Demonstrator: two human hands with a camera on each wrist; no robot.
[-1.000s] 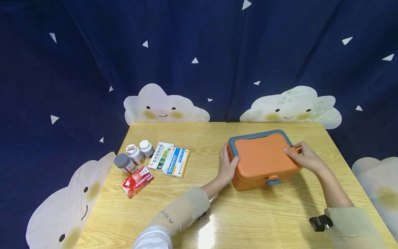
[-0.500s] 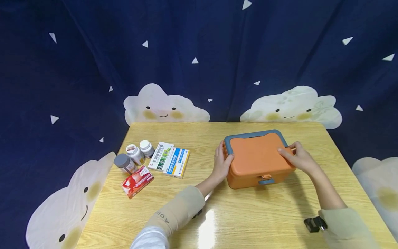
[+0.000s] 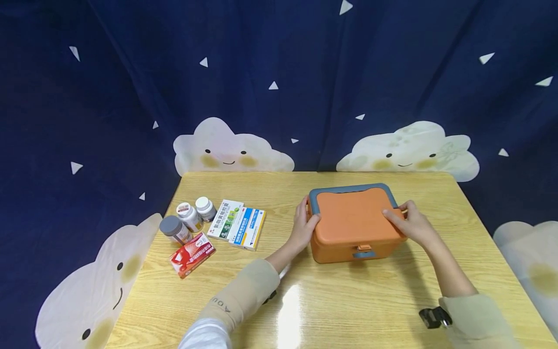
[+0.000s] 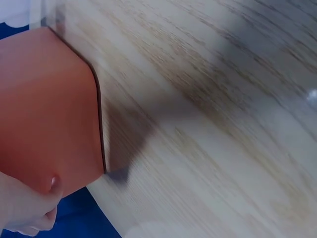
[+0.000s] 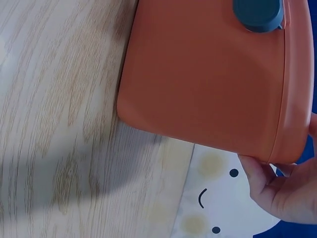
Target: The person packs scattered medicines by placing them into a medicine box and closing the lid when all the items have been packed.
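Observation:
A lidded orange storage box (image 3: 355, 218) with a blue-grey handle (image 3: 348, 189) folded round its top stands right of the table's middle. Its lid is down, and a blue-grey latch (image 5: 258, 15) shows on the front. My left hand (image 3: 301, 231) grips the left end, thumb along the upper edge, the other fingers mostly hidden behind the side. At the opposite end my right hand (image 3: 414, 228) holds on, its thumb over the lid and its fingers under the lid's rim. The left wrist view shows my left thumb (image 4: 53, 184) against the orange wall.
On the table's left side lie a red medicine box (image 3: 193, 254), a green-and-white medicine box (image 3: 225, 219) and a blue-and-white medicine box (image 3: 247, 228). Behind them stand a grey-capped bottle (image 3: 176, 229) and two white-capped bottles (image 3: 206, 208). A dark blue curtain (image 3: 279, 63) hangs behind the table.
Both hands have shifted the orange storage box leftward across the table, and it has turned slightly. The medicine boxes and bottles stay where they were.

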